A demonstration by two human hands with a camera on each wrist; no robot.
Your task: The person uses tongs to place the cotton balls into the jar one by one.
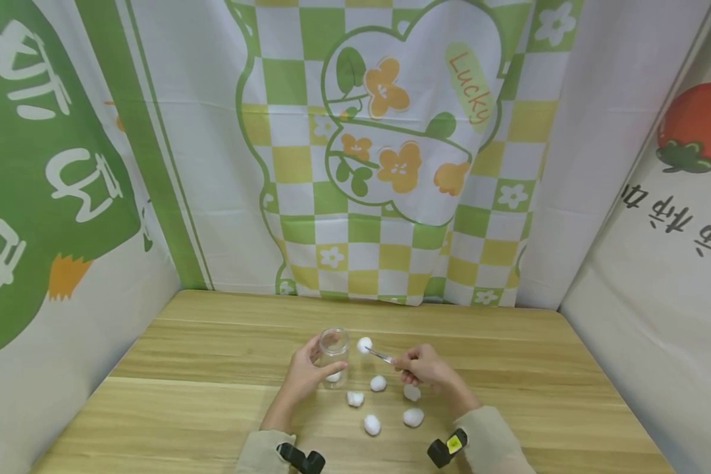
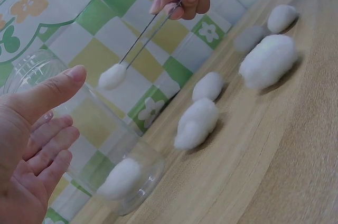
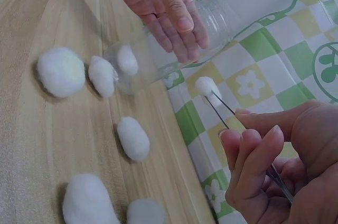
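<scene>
My left hand (image 1: 303, 370) holds a clear jar (image 1: 334, 343), thumb on one side and fingers on the other. The jar stands upright and lidless on the table, with a white cotton ball (image 2: 122, 178) at its bottom. In my right hand (image 1: 428, 366) is a pair of metal tweezers (image 1: 381, 356), pinched between thumb and fingers. Their tips grip another cotton ball (image 3: 207, 87), raised above the table just right of the jar's mouth. It touches neither jar nor table.
Several loose cotton balls (image 1: 372, 424) lie on the wooden table (image 1: 213, 368), in front of the jar and below the right hand. A patterned curtain (image 1: 367, 263) hangs along the back edge, and printed cloth walls flank both sides.
</scene>
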